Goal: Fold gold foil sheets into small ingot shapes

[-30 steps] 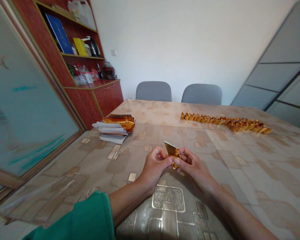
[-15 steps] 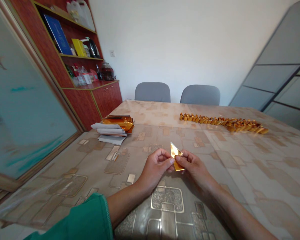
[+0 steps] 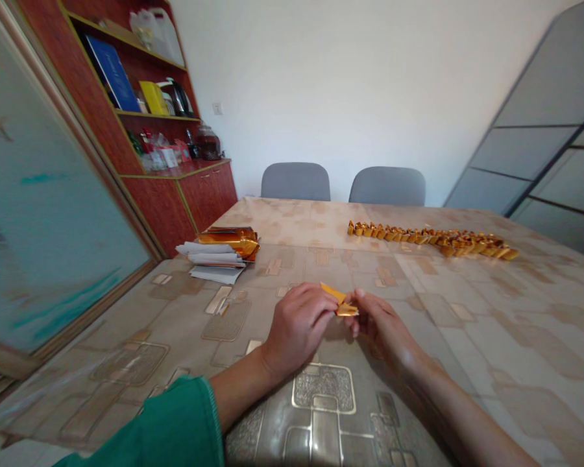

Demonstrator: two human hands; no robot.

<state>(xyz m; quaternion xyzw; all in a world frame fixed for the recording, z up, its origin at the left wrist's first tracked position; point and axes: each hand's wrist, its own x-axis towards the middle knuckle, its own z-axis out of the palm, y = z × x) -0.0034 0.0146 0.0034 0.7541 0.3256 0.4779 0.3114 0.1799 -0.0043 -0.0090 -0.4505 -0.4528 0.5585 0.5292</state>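
Observation:
My left hand [image 3: 298, 326] and my right hand [image 3: 374, 321] meet above the patterned table cover [image 3: 448, 363], pinching a small piece of gold foil paper [image 3: 339, 301] between them. The foil is folded, and my fingers hide part of it. Farther off, a long row of folded gold foil pieces [image 3: 431, 238] lies across the table. A stack of white papers [image 3: 213, 258] sits to the left, with gold foil sheets [image 3: 228, 242] on top of it.
Two grey chair backs [image 3: 295, 181] stand beyond the far table edge. A red-brown wooden cabinet [image 3: 175, 194] with cluttered shelves stands at the back left. A glass sliding door [image 3: 43, 194] runs along the left, and a green sleeve [image 3: 160, 421] shows at the bottom.
The gold foil piece has been folded flatter and now lies more sideways between my hands. My left hand has turned, its back now facing up.

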